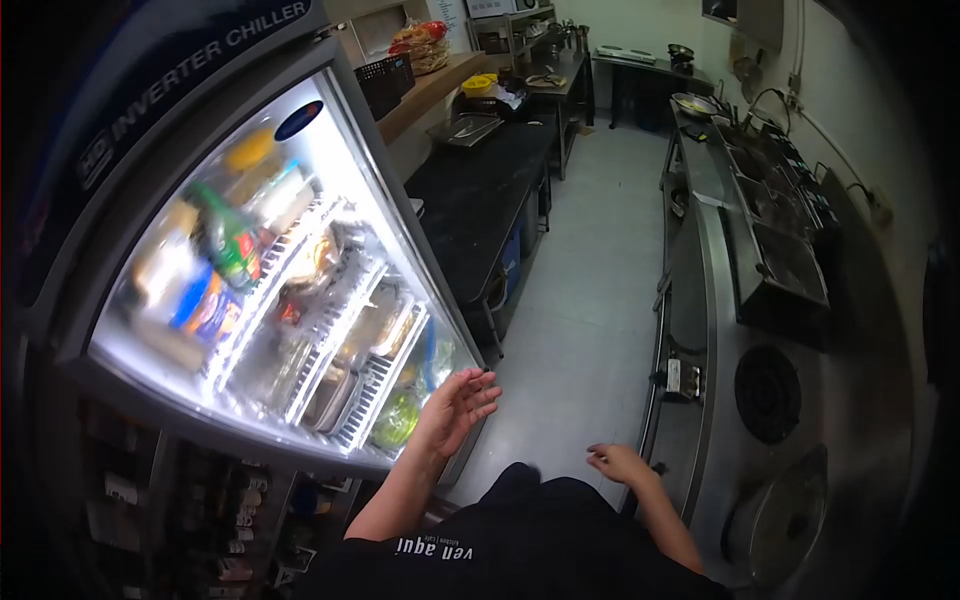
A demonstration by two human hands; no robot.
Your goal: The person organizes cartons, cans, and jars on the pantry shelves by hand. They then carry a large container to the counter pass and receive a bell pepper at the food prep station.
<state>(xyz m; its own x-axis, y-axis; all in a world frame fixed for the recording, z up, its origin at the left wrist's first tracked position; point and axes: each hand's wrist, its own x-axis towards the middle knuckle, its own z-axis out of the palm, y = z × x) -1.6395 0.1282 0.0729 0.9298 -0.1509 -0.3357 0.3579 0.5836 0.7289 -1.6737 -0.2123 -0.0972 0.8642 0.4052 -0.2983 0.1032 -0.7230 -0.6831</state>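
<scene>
My left hand [460, 410] is raised in front of the lower right edge of a lit glass-door chiller [370, 130]. Its fingers are apart and slightly bent, with nothing in them; whether it touches the door frame I cannot tell. Behind the glass are a green bottle [232, 240], a blue-lidded container [208, 305], covered trays [335, 400] and a green vegetable [397, 420] on wire shelves. Low over the floor, my right hand [618, 463] hangs beside the steel counter, fingers loosely extended and holding nothing visible.
A grey floor aisle [585, 250] runs ahead. Along its left stands a black-topped table [475, 175]; a steel cooking counter [715, 300] with a burner [768, 393], fryers [785, 270] and a large pot [780, 520] lines the right. A yellow bowl [479, 84] sits farther back.
</scene>
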